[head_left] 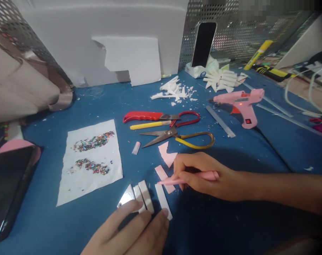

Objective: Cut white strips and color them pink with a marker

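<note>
My right hand [200, 173] is closed round a pink pen [205, 176], whose tip points left at the upper end of a narrow white strip [163, 202]. Fingers of my left hand [139, 226] are stretched out, one pressing the lower end of that strip. Other left fingertips rest on several white foam-like pieces [145, 196] lying side by side. A pink paper strip [161, 173] lies partly under the pen. Just above it is a notched pink paper scrap [166, 154], its right edge hidden by my right hand.
Scissors [195, 139], a red-handled cutter [145, 116] and a yellow stick [147, 125] lie beyond the hands. A pink glue gun [243, 102] trails a cord at right. Glittery bits lie on white paper [62, 180] at left, beside a phone [12, 191]. White scraps [174, 88] lie behind.
</note>
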Demonstrator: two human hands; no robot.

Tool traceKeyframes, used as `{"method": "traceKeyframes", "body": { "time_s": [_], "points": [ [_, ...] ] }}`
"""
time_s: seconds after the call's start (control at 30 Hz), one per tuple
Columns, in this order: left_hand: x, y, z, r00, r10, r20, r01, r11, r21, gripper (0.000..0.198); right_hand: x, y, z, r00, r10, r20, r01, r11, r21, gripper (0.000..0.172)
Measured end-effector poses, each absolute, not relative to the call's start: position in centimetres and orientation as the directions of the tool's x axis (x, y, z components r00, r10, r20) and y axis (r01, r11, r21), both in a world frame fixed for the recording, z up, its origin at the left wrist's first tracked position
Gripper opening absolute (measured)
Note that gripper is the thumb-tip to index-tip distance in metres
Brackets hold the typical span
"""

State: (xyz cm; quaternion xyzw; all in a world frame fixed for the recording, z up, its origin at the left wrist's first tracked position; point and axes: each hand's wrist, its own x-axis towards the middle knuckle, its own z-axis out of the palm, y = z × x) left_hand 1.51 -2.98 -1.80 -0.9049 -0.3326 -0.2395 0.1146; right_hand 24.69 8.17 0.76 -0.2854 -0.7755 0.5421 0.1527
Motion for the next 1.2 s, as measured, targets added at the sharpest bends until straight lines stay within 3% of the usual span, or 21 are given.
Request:
{"method": "traceKeyframes", "body": {
  "time_s": [0.63,0.87,1.2],
  "points": [
    [1.2,-2.5,-0.7,0.694,0.552,0.463,0.624,-0.781,-0.005,0.028,24.7,8.3,0.8,-0.863,0.505,0.011,0.188,0.341,-0.921,0.020],
    [1.1,-2.4,-0.8,0.692,0.500,0.521,0.609,-0.792,-0.048,0.026,24.7,8.3,0.5,-0.883,0.460,0.089,0.132,0.427,-0.894,0.020],
    [1.3,-2.2,-1.3,0.613,0.510,0.604,0.659,-0.751,-0.034,0.031,24.6,8.3,0.5,-0.907,0.414,0.072,0.154,0.487,-0.860,0.017]
  ]
}}
